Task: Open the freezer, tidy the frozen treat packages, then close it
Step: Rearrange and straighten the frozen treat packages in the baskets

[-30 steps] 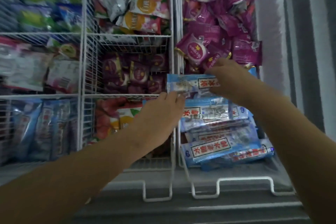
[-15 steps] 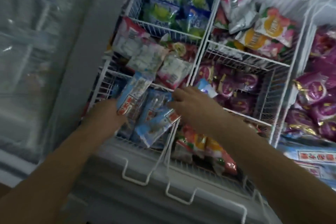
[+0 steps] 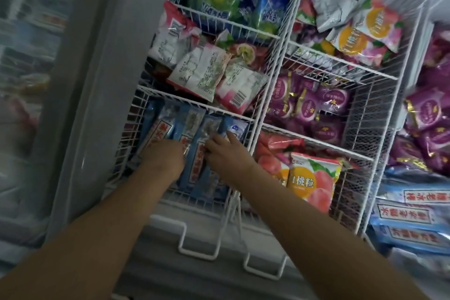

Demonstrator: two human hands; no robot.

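Now both hands have left the right-hand stack; left hand (image 3: pixel 163 156) and right hand (image 3: pixel 225 153) press flat, fingers spread, on blue plastic ice-lolly packets (image 3: pixel 194 134) laid into the near-left white wire basket (image 3: pixel 126 129); tidying continues.

Blue packages (image 3: pixel 194 143) now laid flat in basket (image 3: pixel 126 134)

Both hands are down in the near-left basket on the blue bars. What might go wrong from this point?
1. The left hand and right hand press on standing blue bars; a push might tip the row or crush wrappers.
2. The white packs above overhang the divider wire and could slide onto the bars.
3. The lid is slid aside; a long tidy may let the treats soften.
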